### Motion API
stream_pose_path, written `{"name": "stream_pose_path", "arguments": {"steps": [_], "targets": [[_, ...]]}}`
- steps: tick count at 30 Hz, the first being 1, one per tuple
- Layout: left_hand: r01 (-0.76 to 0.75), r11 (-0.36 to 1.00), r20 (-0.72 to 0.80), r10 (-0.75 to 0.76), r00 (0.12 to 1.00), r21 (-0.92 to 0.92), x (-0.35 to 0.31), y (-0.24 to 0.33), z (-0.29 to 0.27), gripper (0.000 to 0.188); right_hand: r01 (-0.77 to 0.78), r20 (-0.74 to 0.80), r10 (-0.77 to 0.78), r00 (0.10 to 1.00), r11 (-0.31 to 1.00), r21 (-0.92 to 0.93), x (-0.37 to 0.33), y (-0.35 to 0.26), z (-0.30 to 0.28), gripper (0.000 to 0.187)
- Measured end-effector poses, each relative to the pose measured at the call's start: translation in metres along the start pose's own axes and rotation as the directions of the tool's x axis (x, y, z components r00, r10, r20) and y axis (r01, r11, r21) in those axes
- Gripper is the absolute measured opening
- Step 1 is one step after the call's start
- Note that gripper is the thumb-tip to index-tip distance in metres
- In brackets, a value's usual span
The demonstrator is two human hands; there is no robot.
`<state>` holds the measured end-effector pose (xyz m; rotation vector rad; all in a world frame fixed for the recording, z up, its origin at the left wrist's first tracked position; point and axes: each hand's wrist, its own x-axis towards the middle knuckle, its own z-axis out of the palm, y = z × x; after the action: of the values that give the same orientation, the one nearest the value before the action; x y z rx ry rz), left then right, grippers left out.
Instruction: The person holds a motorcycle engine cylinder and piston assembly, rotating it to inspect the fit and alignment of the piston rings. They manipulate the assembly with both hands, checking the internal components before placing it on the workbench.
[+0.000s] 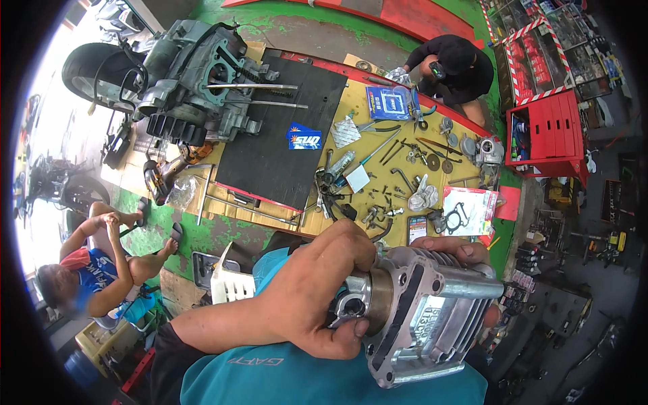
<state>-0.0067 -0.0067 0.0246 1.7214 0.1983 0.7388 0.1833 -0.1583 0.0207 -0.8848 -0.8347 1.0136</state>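
Note:
Close to my chest I hold a finned silver engine cylinder [432, 304], tilted on its side. My right hand [455, 250] wraps its far side, with the fingers on the fins and the palm hidden behind the metal. At the left end of the cylinder a brownish round sleeve [382, 300] sticks out. My left hand [304, 290] is closed on a silver piston [352, 300] at the sleeve's mouth, thumb below and fingers above. How far the piston sits inside the sleeve cannot be made out.
Beyond my hands a cardboard-covered bench [398, 175] bears scattered bolts, tools and a gasket packet [469, 210]. A large engine [202, 88] with a wheel stands at the far left, beside a black mat [283, 135]. One person [455, 71] crouches at the far right; another [101, 270] sits left.

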Motion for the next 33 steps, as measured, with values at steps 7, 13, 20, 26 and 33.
{"name": "stream_pose_path", "arguments": {"steps": [7, 13, 20, 26, 33], "targets": [[0.062, 0.998, 0.083, -0.061, 0.995, -0.009, -0.001, 0.0, -0.001, 0.044, -0.208, -0.099, 0.235, 0.967, 0.952, 0.225, 0.0, -0.013, 0.005, 0.091], [0.124, 0.992, 0.13, -0.12, 0.984, -0.026, -0.001, 0.003, -0.004, 0.04, -0.305, -0.17, 0.365, 0.915, 0.905, 0.296, 0.001, -0.013, 0.008, 0.098], [0.206, 0.976, 0.117, -0.197, 0.973, -0.07, -0.001, 0.003, -0.006, 0.034, -0.333, -0.235, 0.391, 0.89, 0.908, 0.253, -0.001, -0.004, 0.006, 0.094], [0.254, 0.961, 0.045, -0.251, 0.967, -0.105, -0.003, -0.003, 0.0, 0.032, -0.287, -0.011, 0.324, 0.946, 0.853, 0.435, 0.009, 0.004, 0.004, 0.078], [0.307, 0.942, 0.041, -0.304, 0.952, -0.135, -0.004, -0.004, 0.0, 0.033, -0.43, 0.13, 0.472, 0.872, 0.61, 0.665, 0.02, -0.009, 0.014, 0.072]]}}
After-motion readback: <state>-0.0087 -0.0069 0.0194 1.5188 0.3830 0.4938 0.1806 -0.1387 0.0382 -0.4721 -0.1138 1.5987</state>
